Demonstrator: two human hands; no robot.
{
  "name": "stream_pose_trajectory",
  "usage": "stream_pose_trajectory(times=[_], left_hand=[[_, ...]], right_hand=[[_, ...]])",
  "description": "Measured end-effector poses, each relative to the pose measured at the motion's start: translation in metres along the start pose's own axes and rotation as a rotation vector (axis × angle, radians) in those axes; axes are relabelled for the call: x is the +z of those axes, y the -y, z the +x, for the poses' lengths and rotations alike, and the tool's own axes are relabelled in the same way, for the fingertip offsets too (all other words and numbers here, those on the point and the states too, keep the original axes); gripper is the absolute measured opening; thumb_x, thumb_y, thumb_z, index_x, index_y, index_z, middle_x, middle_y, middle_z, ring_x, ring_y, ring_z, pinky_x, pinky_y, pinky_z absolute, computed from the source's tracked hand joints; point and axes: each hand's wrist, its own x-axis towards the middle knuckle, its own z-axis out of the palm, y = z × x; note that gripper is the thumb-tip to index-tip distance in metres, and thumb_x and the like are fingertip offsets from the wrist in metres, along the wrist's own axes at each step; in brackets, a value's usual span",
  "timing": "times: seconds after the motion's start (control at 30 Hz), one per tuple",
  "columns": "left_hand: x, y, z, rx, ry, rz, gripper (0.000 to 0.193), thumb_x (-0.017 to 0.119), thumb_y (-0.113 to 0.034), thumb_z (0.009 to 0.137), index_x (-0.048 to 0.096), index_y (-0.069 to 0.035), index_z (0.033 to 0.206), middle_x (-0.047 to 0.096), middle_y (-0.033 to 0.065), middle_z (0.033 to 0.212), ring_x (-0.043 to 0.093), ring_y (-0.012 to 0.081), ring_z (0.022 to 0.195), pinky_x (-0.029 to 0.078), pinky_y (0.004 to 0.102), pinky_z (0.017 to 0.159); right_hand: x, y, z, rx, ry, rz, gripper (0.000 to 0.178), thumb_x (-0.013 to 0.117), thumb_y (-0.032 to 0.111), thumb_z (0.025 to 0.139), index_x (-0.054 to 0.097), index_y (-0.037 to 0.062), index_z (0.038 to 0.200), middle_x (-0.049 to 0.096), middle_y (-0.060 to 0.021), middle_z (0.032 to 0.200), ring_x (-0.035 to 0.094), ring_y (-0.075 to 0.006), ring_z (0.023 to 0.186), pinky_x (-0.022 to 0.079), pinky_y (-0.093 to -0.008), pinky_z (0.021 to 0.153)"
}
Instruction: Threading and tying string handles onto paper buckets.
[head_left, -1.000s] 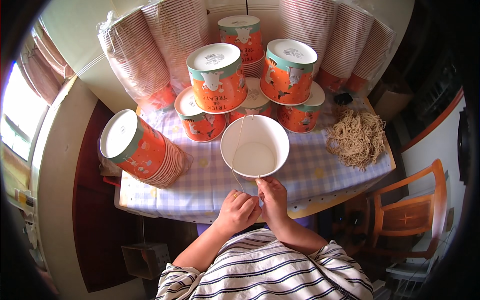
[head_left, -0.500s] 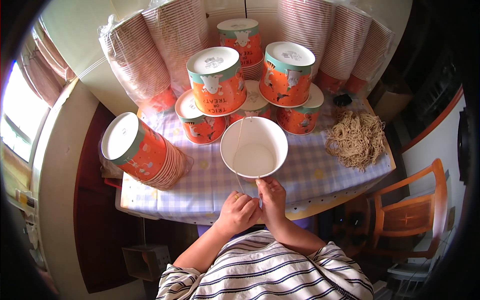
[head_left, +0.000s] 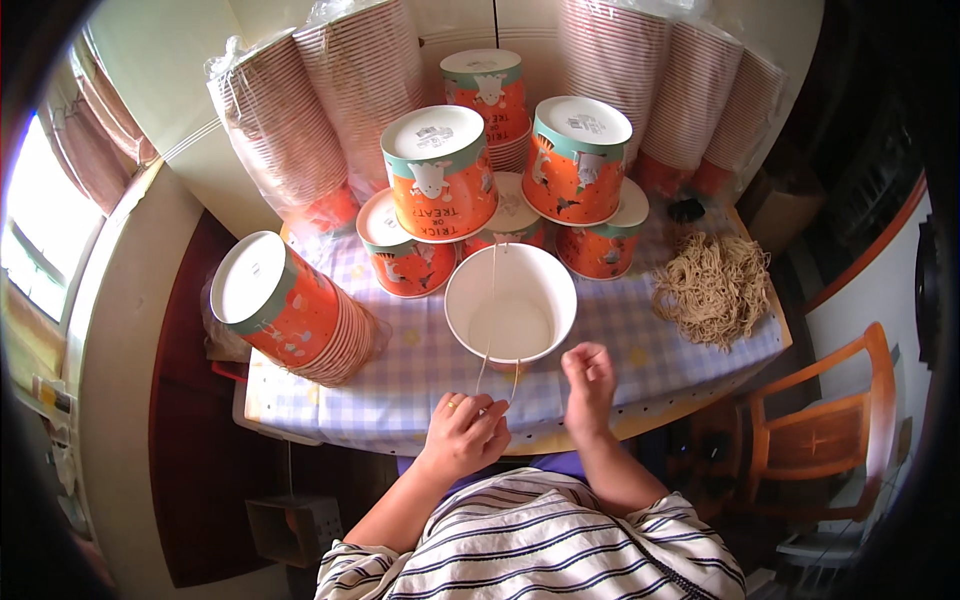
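Observation:
A white-lined paper bucket (head_left: 510,300) stands mouth up on the table in front of me. A thin cord (head_left: 492,290) runs from a hole at its far rim across the mouth toward me. Another short stretch of cord hangs from the near rim. My left hand (head_left: 465,432), with a ring, pinches the cord ends just in front of the bucket. My right hand (head_left: 590,390) is raised to the right of the near rim, apart from cord and bucket. Its fingers are loosely bent, slightly blurred, and nothing shows in them.
Upside-down orange buckets (head_left: 440,175) are piled behind the mouth-up one. A nested stack (head_left: 300,315) leans at the left. Bagged bucket stacks (head_left: 275,125) line the back. A heap of tan cords (head_left: 712,290) lies at the right of the checked tablecloth (head_left: 400,400); a wooden chair (head_left: 815,430) stands beyond.
My right hand has let go of the cord at the near rim and moved right. My left hand has shifted slightly left, keeping its pinch on the cord.

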Motion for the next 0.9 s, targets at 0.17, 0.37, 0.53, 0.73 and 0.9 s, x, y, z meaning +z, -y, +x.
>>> stream_pose_trajectory(times=[0.17,0.37,0.53,0.73,0.9], left_hand=[[-0.018,0.005,-0.001,-0.075,-0.113,0.060,0.045,0.066,-0.003,0.061,0.067,-0.005,0.106,0.059,0.0145,0.107,0.056,0.0197,0.068,0.046,0.0331,0.062],[-0.031,0.026,0.035,-0.191,-0.043,0.082,0.039,0.061,0.002,0.068,0.062,-0.004,0.106,0.059,0.0165,0.110,0.061,0.0326,0.095,0.051,0.0393,0.083],[-0.023,0.035,0.047,-0.135,0.062,0.084,0.032,0.062,-0.001,0.070,0.062,-0.006,0.101,0.060,0.0109,0.103,0.062,0.0299,0.087,0.050,0.0399,0.074],[-0.024,0.040,0.035,-0.139,0.058,0.027,0.026,0.066,-0.001,0.070,0.063,-0.006,0.095,0.059,0.0090,0.093,0.061,0.0286,0.081,0.050,0.0400,0.072],[-0.023,0.036,0.041,-0.136,0.035,-0.001,0.021,0.067,0.003,0.069,0.066,-0.005,0.088,0.061,0.0088,0.087,0.062,0.0273,0.074,0.051,0.0363,0.065]], right_hand=[[0.013,0.066,0.061,-0.468,0.570,-0.642,0.019,0.064,0.000,0.082,0.062,0.0025,0.101,0.056,-0.0022,0.081,0.054,-0.0088,0.071,0.043,-0.0222,0.064],[0.068,0.066,0.099,-0.727,1.058,-1.157,0.036,0.060,0.010,0.077,0.061,0.0112,0.113,0.066,-0.0112,0.085,0.066,-0.0295,0.077,0.052,-0.0427,0.073],[0.076,0.025,0.116,-0.757,1.333,-1.449,0.019,0.054,0.013,0.078,0.064,0.0092,0.093,0.067,-0.0111,0.082,0.066,-0.0306,0.077,0.052,-0.0448,0.070],[0.018,0.086,0.131,-0.905,0.642,-1.255,0.004,0.061,0.010,0.078,0.061,0.0080,0.082,0.062,-0.0081,0.077,0.061,-0.0301,0.074,0.046,-0.0421,0.069],[-0.032,0.061,0.137,-0.726,0.648,-1.404,0.005,0.062,0.010,0.078,0.059,0.0069,0.079,0.062,-0.0106,0.077,0.063,-0.0324,0.075,0.049,-0.0446,0.067]])
